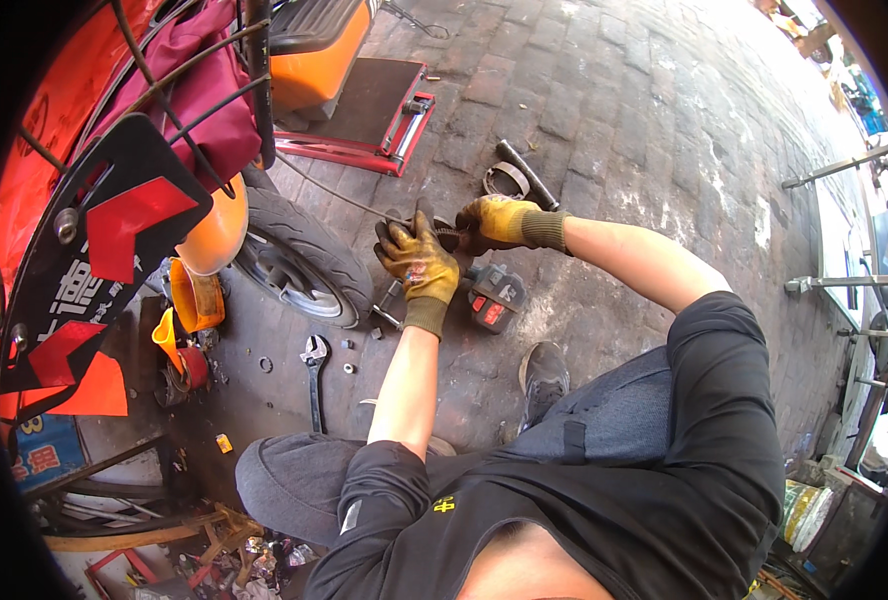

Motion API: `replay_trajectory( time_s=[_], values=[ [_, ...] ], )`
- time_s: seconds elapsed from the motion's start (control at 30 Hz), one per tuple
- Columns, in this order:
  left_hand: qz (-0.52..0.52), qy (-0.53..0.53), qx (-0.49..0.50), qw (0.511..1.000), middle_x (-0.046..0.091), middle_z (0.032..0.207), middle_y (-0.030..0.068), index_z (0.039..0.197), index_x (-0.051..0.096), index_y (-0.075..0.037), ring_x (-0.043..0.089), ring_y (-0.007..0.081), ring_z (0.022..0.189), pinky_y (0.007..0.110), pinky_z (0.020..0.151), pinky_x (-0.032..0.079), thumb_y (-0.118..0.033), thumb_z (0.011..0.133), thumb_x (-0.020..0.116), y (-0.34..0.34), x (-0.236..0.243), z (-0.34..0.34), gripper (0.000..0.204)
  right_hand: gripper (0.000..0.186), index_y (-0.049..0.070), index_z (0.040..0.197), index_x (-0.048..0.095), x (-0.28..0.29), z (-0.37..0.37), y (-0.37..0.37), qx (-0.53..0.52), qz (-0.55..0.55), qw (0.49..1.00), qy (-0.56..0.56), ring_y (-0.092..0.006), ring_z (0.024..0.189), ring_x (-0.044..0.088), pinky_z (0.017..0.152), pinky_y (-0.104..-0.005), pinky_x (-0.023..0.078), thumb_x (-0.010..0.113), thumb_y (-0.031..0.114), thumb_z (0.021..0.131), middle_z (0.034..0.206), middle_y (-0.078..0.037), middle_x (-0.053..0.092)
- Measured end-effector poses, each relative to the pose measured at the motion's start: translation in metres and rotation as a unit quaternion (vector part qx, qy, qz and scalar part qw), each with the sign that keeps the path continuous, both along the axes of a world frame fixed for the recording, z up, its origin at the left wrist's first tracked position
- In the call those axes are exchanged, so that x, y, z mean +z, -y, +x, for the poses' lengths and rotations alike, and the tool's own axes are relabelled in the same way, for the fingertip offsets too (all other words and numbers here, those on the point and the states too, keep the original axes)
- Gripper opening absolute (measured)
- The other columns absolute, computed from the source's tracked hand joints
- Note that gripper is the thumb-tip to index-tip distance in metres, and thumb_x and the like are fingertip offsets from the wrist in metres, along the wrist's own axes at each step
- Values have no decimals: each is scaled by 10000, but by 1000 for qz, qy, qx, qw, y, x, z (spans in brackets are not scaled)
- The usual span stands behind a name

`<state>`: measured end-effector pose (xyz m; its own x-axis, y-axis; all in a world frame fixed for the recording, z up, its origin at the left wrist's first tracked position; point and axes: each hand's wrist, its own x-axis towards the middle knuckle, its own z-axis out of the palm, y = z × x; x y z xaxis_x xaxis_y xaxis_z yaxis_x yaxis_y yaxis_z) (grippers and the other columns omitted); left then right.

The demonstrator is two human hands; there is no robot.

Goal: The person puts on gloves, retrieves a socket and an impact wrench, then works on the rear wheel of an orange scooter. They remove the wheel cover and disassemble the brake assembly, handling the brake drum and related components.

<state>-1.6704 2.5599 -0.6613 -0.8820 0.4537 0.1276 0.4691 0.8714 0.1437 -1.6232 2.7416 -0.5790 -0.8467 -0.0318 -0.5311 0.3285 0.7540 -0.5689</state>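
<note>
Both my hands wear yellow and dark work gloves and meet above the brick floor, beside a wheel with a black tyre (312,248). A small dark ribbed part (448,237) shows between them; its kind is hard to make out. My left hand (421,262) is closed at its left side, where a thin cable (336,191) comes in from the vehicle. From the right, my right hand (499,221) curls around the part's other end, its fingertips mostly hidden. Just below them lies a cordless power tool's black and red battery (496,298), the tool body partly covered by my gloves.
A metal ring (506,181) and a dark tube (528,175) lie beyond my right hand. An adjustable wrench (315,382), a nut (349,368) and a washer (265,365) rest near the wheel. A red-framed stand (354,115) is behind; my shoe (544,380) is close by.
</note>
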Motion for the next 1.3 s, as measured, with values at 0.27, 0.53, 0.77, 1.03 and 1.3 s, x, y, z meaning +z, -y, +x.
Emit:
replay_trajectory(
  time_s=[0.27,0.53,0.77,1.03,1.3],
  values=[
    [-5,3,1,1000,381,1581,324,1589,461,-191,271,529,1542,656,1254,220,-490,825,802,-1,3,1,888,515,73,1323,659,1,-3,4,51,75,995,-40,-385,1095,739,921,-473,576,751,388,925,1104,-226,766],
    [23,-5,-5,1000,390,1552,322,1575,474,-126,305,523,1516,629,1260,234,-327,845,760,-3,4,4,810,532,47,1322,653,2,1,5,19,107,991,-82,-401,1120,726,962,-485,560,745,370,909,1158,-235,751],
    [-18,13,-3,1000,401,1574,328,1589,461,-168,281,551,1529,659,1251,201,-587,832,765,0,4,1,917,508,54,1387,623,-2,-8,-1,92,51,994,3,-377,1131,726,964,-464,563,662,360,983,1200,-232,745],
    [38,25,12,999,385,1552,291,1591,465,-161,280,517,1530,638,1258,213,-253,834,747,-3,5,4,813,427,116,1348,690,-6,4,8,14,89,992,-92,-375,1115,726,956,-450,574,676,339,984,1188,-200,758],
    [34,26,9,999,413,1520,286,1570,487,-167,292,524,1525,630,1256,221,-269,829,753,-2,11,3,794,392,110,1296,704,-9,-9,-8,59,19,998,-21,-324,1073,749,923,-425,580,688,327,969,1122,-171,775]
  ],
)
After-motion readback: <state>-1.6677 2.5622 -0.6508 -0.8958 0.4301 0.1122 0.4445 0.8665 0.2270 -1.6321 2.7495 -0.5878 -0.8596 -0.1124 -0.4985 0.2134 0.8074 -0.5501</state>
